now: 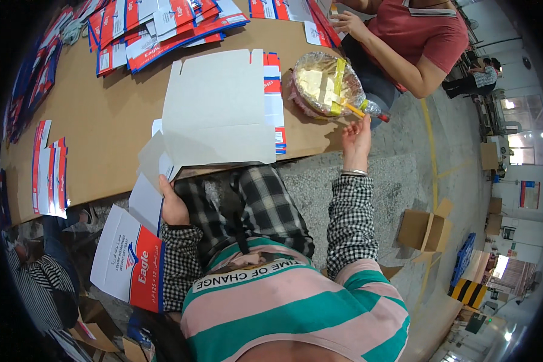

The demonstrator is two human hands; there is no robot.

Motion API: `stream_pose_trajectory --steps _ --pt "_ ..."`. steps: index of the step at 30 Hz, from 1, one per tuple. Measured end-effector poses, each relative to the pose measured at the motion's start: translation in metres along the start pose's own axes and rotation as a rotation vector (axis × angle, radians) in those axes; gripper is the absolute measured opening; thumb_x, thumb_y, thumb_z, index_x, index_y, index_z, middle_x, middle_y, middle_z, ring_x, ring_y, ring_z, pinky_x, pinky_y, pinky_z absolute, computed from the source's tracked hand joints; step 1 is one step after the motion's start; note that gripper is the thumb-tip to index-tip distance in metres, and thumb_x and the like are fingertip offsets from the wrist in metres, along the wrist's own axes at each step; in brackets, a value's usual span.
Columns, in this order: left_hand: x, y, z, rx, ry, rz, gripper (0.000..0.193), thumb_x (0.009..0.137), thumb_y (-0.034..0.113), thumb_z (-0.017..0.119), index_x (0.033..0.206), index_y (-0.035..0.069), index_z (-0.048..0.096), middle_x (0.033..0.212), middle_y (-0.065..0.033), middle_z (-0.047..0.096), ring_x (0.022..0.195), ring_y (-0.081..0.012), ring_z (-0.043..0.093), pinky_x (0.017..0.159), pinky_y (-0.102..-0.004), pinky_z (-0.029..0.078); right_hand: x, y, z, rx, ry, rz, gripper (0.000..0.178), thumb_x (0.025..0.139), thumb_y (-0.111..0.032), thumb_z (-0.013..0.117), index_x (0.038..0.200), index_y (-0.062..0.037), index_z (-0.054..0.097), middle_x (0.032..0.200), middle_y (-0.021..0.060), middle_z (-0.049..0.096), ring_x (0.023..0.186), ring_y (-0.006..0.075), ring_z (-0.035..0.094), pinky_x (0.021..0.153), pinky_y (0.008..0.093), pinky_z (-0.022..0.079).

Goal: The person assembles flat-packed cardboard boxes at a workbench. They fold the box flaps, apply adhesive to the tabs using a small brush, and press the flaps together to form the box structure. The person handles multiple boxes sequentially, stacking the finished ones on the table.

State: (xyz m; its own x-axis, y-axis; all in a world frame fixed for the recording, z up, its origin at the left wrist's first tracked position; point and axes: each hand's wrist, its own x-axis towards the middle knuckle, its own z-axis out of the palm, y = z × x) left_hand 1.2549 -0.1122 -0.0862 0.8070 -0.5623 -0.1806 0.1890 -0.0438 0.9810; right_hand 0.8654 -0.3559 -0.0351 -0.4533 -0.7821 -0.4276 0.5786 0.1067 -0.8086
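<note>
My left hand [174,204] is closed on the edge of a flat printed carton [146,265], red, white and blue, which hangs over my left forearm beside the table. My right hand [356,143] reaches to the table's right edge, its fingertips pinching the end of a brush with a yellow-orange handle [353,109]. The brush leans over the rim of a plastic-wrapped bowl [297,90] of pale yellow paste; its bristle end cannot be made out. In front of me a flat carton blank [214,108] lies grey side up, on top of more printed cartons [273,99].
Piles of printed cartons [163,27] cover the table's far left, with a smaller stack [51,169] at its left end. A co-worker in a red shirt [425,42] sits across at the right. An opened brown box [425,229] stands on the floor to my right.
</note>
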Motion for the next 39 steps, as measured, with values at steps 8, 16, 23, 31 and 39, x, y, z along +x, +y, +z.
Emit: stream_pose_trajectory --steps 8,16,23,31,39 --pt "0.005 -0.004 -0.007 0.003 0.026 -0.026 0.048 0.099 0.029 0.046 0.129 -0.008 0.043 0.126 -0.0141 0.053 0.112 -0.0206 0.054 0.097 -0.03 0.043 -0.061 -0.031 0.073 -0.304 -0.365 -0.583 0.007 0.092 -0.01 0.057 0.092 -0.0033 0.056 0.073 0.0031 0.059 0.063 0.0092 0.058 0.059 0.0225 0.046" --pt "-0.002 0.006 -0.001 0.049 0.057 -0.048 0.048 0.098 0.029 0.049 0.128 -0.008 0.044 0.124 -0.0134 0.055 0.11 -0.02 0.055 0.093 -0.029 0.044 -0.063 -0.04 0.128 -0.622 -0.518 -0.734 0.015 0.092 -0.011 0.056 0.09 0.0034 0.059 0.075 0.0053 0.063 0.068 0.0101 0.062 0.063 0.0229 0.049" --pt "0.003 -0.008 -0.007 0.042 0.09 -0.046 0.049 0.098 0.034 0.048 0.121 -0.009 0.052 0.119 -0.0131 0.058 0.106 -0.0182 0.057 0.095 -0.0282 0.043 -0.016 0.005 0.142 -1.147 -0.506 -0.788 0.022 0.082 -0.019 0.063 0.085 0.0021 0.063 0.072 0.0181 0.063 0.067 0.0269 0.064 0.062 0.037 0.048" --pt "0.003 -0.011 -0.011 -0.02 0.047 -0.038 0.05 0.097 0.034 0.049 0.12 -0.01 0.052 0.119 -0.014 0.058 0.107 -0.0185 0.056 0.094 -0.0287 0.043 -0.007 -0.006 0.141 -1.037 -0.546 -0.672 0.025 0.083 -0.021 0.065 0.091 0.0032 0.067 0.068 0.0044 0.063 0.057 0.0092 0.055 0.054 0.0268 0.045" --pt "0.002 -0.012 -0.008 -0.119 0.048 -0.014 0.047 0.098 0.031 0.049 0.119 -0.01 0.052 0.118 -0.0143 0.058 0.106 -0.0195 0.056 0.093 -0.0295 0.045 -0.026 -0.024 0.139 -0.943 -0.568 -0.499 0.022 0.084 -0.018 0.064 0.087 0.0037 0.066 0.067 0.0022 0.06 0.053 0.007 0.051 0.05 0.0236 0.042"
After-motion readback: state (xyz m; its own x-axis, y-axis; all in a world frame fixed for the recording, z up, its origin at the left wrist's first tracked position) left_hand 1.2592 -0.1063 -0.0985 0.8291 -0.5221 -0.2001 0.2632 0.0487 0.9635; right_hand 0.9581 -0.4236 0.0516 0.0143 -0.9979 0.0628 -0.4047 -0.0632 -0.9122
